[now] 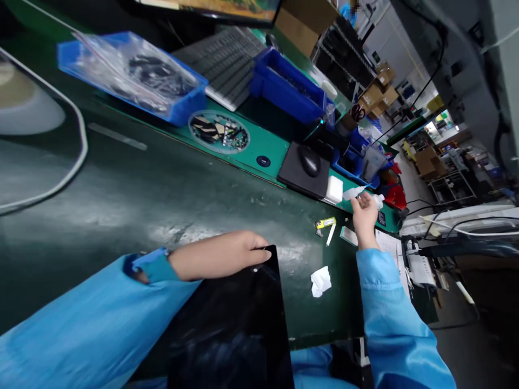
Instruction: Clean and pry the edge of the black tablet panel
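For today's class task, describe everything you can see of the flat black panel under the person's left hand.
The black panel is a thin, flat, rectangular sheet with a glossy, glass-like face that reflects light in pale streaks. It may be a display screen, but that cannot be confirmed. A small white dot shows near its upper edge. It lies tilted across the dark green workbench and appears to extend past the near edge, running out of view. The person's left hand touches its upper corner.
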The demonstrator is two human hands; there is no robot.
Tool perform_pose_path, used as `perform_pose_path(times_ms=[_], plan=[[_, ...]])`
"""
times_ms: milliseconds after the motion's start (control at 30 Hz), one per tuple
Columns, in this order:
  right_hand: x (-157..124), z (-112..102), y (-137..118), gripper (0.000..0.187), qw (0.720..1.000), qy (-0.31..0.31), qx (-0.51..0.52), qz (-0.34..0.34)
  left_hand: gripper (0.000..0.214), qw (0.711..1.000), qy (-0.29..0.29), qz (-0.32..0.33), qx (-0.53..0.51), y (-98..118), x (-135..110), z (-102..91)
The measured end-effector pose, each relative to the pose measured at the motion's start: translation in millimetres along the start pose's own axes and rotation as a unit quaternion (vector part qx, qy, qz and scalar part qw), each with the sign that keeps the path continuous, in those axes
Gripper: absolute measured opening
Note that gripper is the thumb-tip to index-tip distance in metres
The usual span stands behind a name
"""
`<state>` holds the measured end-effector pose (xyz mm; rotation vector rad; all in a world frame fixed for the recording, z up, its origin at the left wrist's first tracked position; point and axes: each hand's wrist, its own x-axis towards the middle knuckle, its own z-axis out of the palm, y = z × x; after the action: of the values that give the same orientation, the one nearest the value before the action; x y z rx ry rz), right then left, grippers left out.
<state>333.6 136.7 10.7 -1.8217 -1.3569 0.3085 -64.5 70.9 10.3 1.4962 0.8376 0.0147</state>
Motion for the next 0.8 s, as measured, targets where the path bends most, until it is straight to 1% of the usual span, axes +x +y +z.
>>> perform_pose_path(times_ms=[33, 67, 100, 133, 200, 233, 300, 400, 467, 533, 567, 600, 667, 733, 800], plan=[[-16.1, -7.8, -5.5, 0.049, 1.000, -0.008, -0.011, -0.011, 0.048, 1.000, -0.003, -0.005, 0.003, 0.1, -0.3, 0.1], [-35.2, -16.3, -11.8, 0.047, 0.999, -0.030, -0.020, -0.021, 0.049, 1.000, -0.005, -0.011, 0.007, 0.3, -0.6, 0.3], [-56.5, -25.0, -18.4, 0.040, 0.997, -0.072, -0.028, -0.028, 0.050, 1.000, -0.008, -0.017, 0.010, 0.7, -0.9, 0.6], [-78.8, -33.2, -24.6, 0.033, 0.990, -0.133, -0.035, -0.032, 0.050, 1.000, -0.010, -0.020, 0.011, 1.4, -1.4, 1.1], [-121.4, -46.8, -34.1, 0.021, 0.963, -0.263, -0.040, -0.039, 0.050, 1.000, -0.015, -0.020, 0.010, 3.6, -2.7, 2.4], [-139.5, -51.7, -36.8, 0.017, 0.951, -0.303, -0.041, -0.042, 0.050, 1.000, -0.019, -0.015, 0.006, 5.0, -3.6, 3.2], [-166.4, -57.8, -38.3, 0.017, 0.937, -0.342, -0.046, -0.046, 0.048, 1.000, -0.026, -0.005, 0.000, 8.2, -5.9, 5.0], [-184.6, -60.9, -36.0, 0.021, 0.932, -0.352, -0.067, -0.049, 0.044, 0.999, -0.034, -0.004, -0.001, 14.2, -9.8, 7.2], [-187.5, -61.5, -36.1, 0.017, 0.927, -0.360, -0.088, -0.057, 0.042, 0.999, -0.034, -0.008, 0.004, 19.2, -13.0, 8.0], [-187.6, -61.6, -39.7, 0.005, 0.918, -0.376, -0.106, -0.068, 0.040, 1.000, -0.029, -0.004, 0.010, 24.8, -16.7, 8.3], [-187.4, -61.1, -42.9, 0.003, 0.916, -0.381, -0.105, -0.067, 0.038, 1.000, -0.026, 0.000, 0.015, 27.4, -18.6, 8.2], [-187.4, -60.1, -46.8, 0.008, 0.919, -0.380, -0.090, -0.057, 0.037, 1.000, -0.024, 0.004, 0.020, 29.8, -20.5, 8.0], [-187.6, -55.6, -56.4, 0.016, 0.933, -0.357, -0.033, -0.012, 0.034, 0.999, -0.023, 0.013, 0.028, 33.2, -23.7, 7.5], [-188.6, -46.9, -68.0, 0.021, 0.950, -0.307, 0.041, 0.043, 0.032, 0.999, -0.018, 0.019, 0.032, 34.6, -25.6, 6.9], [-189.8, -34.8, -81.6, 0.024, 0.958, -0.263, 0.095, 0.065, 0.029, 0.999, -0.011, 0.024, 0.031, 34.6, -26.2, 6.5]])
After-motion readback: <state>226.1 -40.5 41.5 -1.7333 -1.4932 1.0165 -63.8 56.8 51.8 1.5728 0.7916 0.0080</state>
